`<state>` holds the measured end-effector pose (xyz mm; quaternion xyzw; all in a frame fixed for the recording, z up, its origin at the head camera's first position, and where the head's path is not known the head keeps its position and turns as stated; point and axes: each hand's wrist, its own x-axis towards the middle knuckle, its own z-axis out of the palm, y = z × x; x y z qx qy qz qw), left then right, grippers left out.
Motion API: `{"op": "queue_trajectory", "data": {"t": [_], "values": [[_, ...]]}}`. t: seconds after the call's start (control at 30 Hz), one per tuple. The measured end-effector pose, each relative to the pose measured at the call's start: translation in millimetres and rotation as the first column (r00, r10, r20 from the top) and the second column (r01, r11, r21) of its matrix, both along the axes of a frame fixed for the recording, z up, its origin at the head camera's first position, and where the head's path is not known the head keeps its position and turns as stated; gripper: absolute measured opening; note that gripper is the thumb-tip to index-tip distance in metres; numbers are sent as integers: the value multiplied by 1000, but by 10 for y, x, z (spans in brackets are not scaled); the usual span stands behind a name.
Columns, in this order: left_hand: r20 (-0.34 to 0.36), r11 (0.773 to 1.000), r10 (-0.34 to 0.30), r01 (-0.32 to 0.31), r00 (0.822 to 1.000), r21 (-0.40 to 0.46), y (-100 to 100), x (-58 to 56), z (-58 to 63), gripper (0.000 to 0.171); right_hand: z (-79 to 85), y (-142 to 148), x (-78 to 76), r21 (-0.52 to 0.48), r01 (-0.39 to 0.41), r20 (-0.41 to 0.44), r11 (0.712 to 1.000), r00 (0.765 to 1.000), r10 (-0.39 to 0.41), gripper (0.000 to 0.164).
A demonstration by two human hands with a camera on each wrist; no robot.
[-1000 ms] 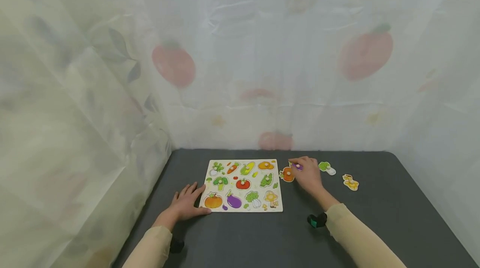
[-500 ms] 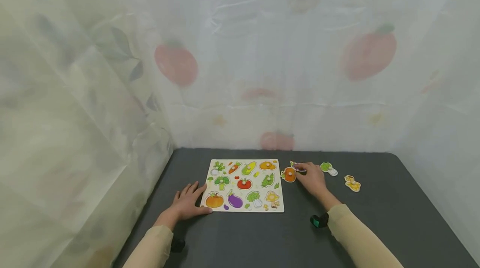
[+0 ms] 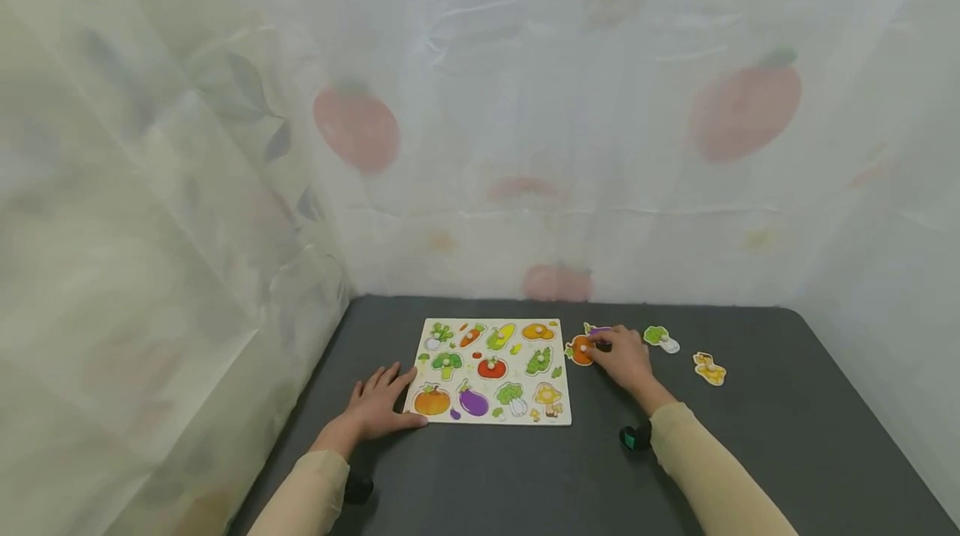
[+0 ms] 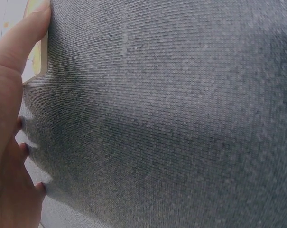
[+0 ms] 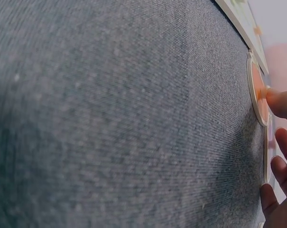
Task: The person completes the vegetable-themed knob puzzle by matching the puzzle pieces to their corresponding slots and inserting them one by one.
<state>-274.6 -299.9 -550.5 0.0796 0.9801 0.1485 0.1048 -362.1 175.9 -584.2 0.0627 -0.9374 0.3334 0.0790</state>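
Observation:
A wooden vegetable puzzle board [image 3: 517, 369] lies on the dark table. My left hand [image 3: 372, 407] rests at its left edge, fingers spread and thumb on the near corner. To the right of the board, thumb and fingers of my right hand [image 3: 626, 359] pinch the knob of an orange pumpkin puzzle piece [image 3: 580, 356]. In the right wrist view the thumb touches that knob, and the pumpkin piece [image 5: 257, 90] lies close to the board's edge. Just behind it is a purple eggplant piece [image 3: 595, 331], partly hidden by the right hand.
Farther right lie a bok choy piece [image 3: 662, 339] and a yellow mushroom piece [image 3: 708, 369]. Knobbed pieces such as a tomato [image 3: 492, 368] and broccoli [image 3: 447, 365] sit in the board. A pale printed curtain [image 3: 480, 144] hangs behind and beside the table.
My right hand has let go of the eggplant piece, now lying behind the pumpkin piece, and has shifted to the pumpkin's knob. The left hand stays at the board's edge.

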Motion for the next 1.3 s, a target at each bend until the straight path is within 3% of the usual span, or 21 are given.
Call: {"op": "queue_trajectory", "data": {"t": [0.8, 1.3], "values": [[2, 1000, 8, -8, 1000, 7, 17, -7, 20, 103, 28, -44, 3, 78, -20, 14, 997, 1000, 19, 24], [-4, 1000, 0, 0, 1000, 28, 10, 7, 12, 103, 7, 93, 152, 88, -44, -98, 995, 994, 53, 18]]}}
